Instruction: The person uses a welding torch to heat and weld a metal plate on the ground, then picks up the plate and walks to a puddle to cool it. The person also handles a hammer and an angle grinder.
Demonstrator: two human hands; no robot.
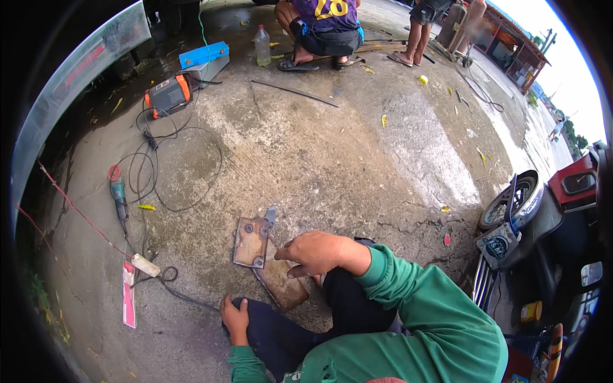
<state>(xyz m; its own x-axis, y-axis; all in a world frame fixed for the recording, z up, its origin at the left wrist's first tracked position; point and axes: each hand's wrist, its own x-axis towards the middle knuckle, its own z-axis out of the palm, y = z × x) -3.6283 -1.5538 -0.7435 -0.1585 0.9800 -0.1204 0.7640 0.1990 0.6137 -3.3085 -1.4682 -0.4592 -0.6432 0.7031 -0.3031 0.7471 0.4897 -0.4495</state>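
Observation:
My right hand (314,255) hovers over two rusty metal pieces, its thumb and forefinger apart and nothing visible between them. Beneath it lies a long brown plate (284,282), partly hidden by the hand. A squarish rusty plate (251,241) with round fittings or holes at its corners overlaps that plate's far end. A small grey metal tab (271,215) sticks out beyond them. My left hand (235,318) rests on my dark-trousered knee, thumb and fingers spread around it, holding nothing.
An angle grinder (118,193) with looped cable, a white socket block (145,265) and a pink-white strip (129,300) lie left. Farther off stand an orange-black welding machine (168,96), blue-lidded toolbox (204,56) and bottle (262,48). A motorcycle (539,217) stands right; a person (329,32) squats ahead.

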